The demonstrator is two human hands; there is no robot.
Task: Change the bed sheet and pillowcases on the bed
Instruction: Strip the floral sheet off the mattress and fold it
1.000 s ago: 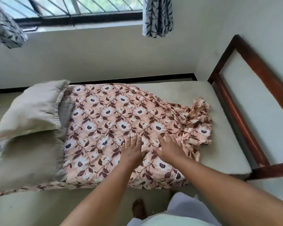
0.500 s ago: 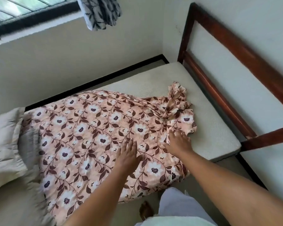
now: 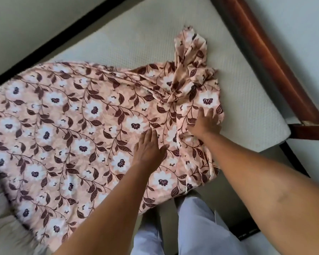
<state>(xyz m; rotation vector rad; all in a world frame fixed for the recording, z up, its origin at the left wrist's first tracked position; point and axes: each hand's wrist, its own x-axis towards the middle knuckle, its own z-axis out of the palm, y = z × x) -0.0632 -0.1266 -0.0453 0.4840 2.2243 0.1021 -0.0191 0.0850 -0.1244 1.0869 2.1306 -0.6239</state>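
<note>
Floral sheet (image 3: 66, 129) spread on mattress (image 3: 133, 41), bunched at far end. Left hand (image 3: 148, 146) and right hand (image 3: 204, 124): flat on sheet, fingers straight.

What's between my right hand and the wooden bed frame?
Head view: beyond the right hand, the floral sheet ends, then bare mattress reaches the bed frame.

A pale plastered wall (image 3: 26, 24) fills the upper left, with a black strip (image 3: 66, 36) running slantwise along its foot. At the upper right a reddish-brown wooden rail (image 3: 265, 57) slopes down in front of another pale wall surface (image 3: 302, 24) and meets a shorter dark wooden crosspiece (image 3: 311, 133) near the right edge. At the bottom, light blue-grey trouser legs (image 3: 201, 227) stand on a pale floor (image 3: 221, 197), and a small dark object (image 3: 247, 233), too blurred to identify, lies just to their right.
</note>
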